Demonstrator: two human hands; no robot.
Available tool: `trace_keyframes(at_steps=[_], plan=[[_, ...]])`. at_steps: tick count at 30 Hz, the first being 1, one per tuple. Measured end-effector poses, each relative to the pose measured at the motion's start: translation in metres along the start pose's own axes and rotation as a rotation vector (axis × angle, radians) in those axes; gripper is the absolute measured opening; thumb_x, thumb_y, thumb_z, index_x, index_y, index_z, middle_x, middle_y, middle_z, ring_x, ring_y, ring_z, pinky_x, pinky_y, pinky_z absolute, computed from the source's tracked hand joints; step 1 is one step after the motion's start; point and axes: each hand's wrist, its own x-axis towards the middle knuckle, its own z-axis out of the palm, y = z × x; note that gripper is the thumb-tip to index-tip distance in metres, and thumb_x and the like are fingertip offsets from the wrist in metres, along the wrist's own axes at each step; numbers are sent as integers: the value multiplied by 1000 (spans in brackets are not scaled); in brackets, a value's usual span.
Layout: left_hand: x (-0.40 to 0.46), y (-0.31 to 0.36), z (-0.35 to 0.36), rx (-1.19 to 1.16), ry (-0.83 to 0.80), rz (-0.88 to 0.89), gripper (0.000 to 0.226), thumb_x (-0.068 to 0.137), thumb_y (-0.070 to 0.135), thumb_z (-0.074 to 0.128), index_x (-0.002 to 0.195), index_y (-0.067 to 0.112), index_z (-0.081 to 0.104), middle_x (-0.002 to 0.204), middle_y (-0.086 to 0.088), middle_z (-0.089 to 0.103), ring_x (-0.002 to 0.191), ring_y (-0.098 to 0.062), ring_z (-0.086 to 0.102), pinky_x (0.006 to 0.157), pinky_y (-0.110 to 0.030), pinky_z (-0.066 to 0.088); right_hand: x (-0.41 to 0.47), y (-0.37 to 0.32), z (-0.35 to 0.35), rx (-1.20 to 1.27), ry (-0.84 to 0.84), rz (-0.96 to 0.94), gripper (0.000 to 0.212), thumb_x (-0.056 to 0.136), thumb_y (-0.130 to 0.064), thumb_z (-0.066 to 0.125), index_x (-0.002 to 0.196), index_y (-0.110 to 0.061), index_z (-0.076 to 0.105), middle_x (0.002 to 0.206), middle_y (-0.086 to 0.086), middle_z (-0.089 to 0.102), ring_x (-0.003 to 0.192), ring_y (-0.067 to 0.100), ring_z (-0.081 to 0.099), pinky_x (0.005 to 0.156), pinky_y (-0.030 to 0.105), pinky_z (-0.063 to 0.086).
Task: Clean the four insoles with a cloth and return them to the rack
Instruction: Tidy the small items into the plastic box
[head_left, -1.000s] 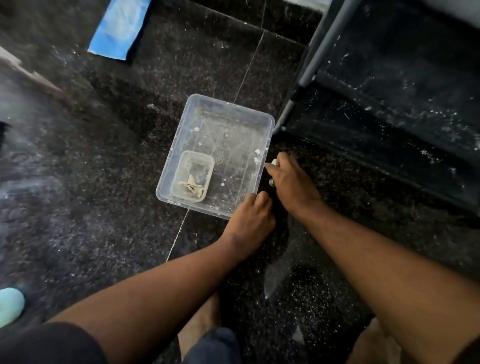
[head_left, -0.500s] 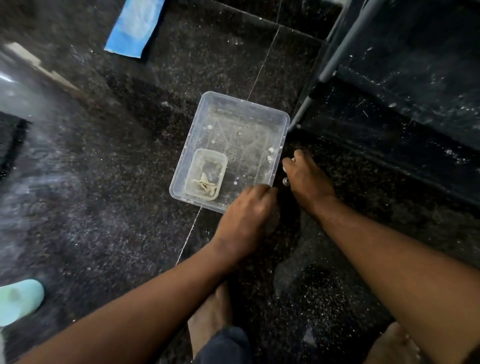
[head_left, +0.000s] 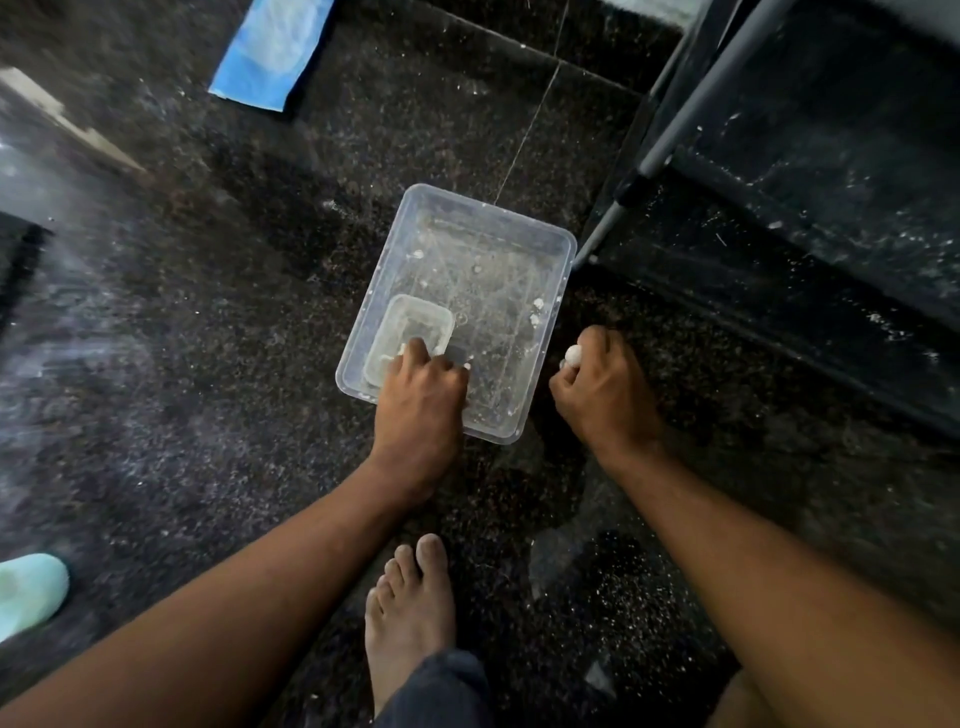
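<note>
Item: both my hands at the clear plastic tub (head_left: 550, 244) on the dark speckled floor (head_left: 208, 322).

My left hand (head_left: 423, 387) reaches into the tub, fingers curled over the small inner container (head_left: 410, 325); whether it grips anything I cannot tell. My right hand (head_left: 602, 389), just right of the tub, pinches a small white lump (head_left: 573, 355). Rack (head_left: 810, 218): upper right, beside the tub. Blue cloth (head_left: 272, 49): far floor. No insole identifiable.
</note>
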Motion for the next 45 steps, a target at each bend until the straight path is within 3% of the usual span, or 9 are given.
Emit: trace_keyframes(at_steps=[5, 14, 23, 28, 31, 35, 38, 42, 45], plan=[[6, 0, -1, 101, 43, -18, 5, 79, 16, 74, 77, 12, 76, 87, -10, 62, 93, -36, 54, 70, -43, 42, -11, -22, -4, 132, 31, -117, 20, 76, -16, 60, 93, -8, 55, 90, 11, 56, 81, 28, 54, 62, 39, 47], [-1, -2, -6, 21, 48, -29, 3, 78, 17, 76, 78, 14, 75, 89, -7, 60, 91, -35, 52, 68, -43, 41, -13, -55, 4, -123, -225, -305, 19, 85, -33, 62, 90, -16, 69, 106, 7, 55, 104, 28, 47, 83, 44, 38], [-2, 2, -6, -20, 61, -20, 10, 83, 16, 72, 91, 14, 76, 95, -7, 62, 94, -33, 53, 72, -46, 45, -9, -62, 9, -179, -201, -372, 18, 76, -36, 72, 78, -18, 72, 97, 5, 59, 100, 29, 48, 78, 42, 33], [3, 15, -14, -124, 61, 6, 34, 82, 6, 50, 104, 13, 75, 99, -11, 65, 96, -35, 55, 77, -48, 49, -18, -41, -2, 181, -116, -177, 19, 85, -29, 60, 84, -11, 67, 92, 8, 57, 92, 29, 51, 76, 41, 44], [11, 32, -18, -154, 28, 14, 42, 77, -1, 62, 115, 14, 74, 105, -11, 66, 100, -36, 57, 82, -48, 52, -19, -20, 0, 308, -6, 70, 5, 82, -10, 61, 80, -6, 64, 87, 12, 57, 84, 31, 56, 74, 40, 48], [24, 50, -18, -230, 18, 30, 38, 83, 1, 62, 118, 10, 73, 108, -14, 67, 103, -38, 61, 84, -47, 53, -10, 5, 5, 307, -100, 290, 12, 84, -5, 67, 95, -4, 71, 96, 13, 62, 88, 30, 62, 81, 37, 49], [31, 56, -14, -263, 19, 15, 35, 88, 2, 60, 120, 9, 72, 113, -14, 68, 106, -37, 61, 89, -46, 52, -5, 10, 11, 292, -164, 271, 18, 81, -9, 72, 99, -9, 71, 97, 10, 61, 89, 27, 61, 83, 37, 51], [35, 53, -10, -280, 17, -6, 36, 85, -3, 61, 118, 6, 74, 111, -15, 69, 104, -37, 62, 91, -46, 53, -3, 10, 24, 227, -224, 202, 3, 84, -12, 68, 82, -11, 65, 90, 3, 55, 82, 16, 55, 73, 25, 43], [33, 47, -12, -286, 16, -19, 34, 84, -3, 64, 116, 5, 75, 108, -17, 70, 103, -39, 61, 91, -47, 53, -5, 14, 26, 194, -254, 146, 10, 92, -18, 56, 93, -12, 64, 100, 6, 56, 90, 18, 57, 80, 37, 49]])
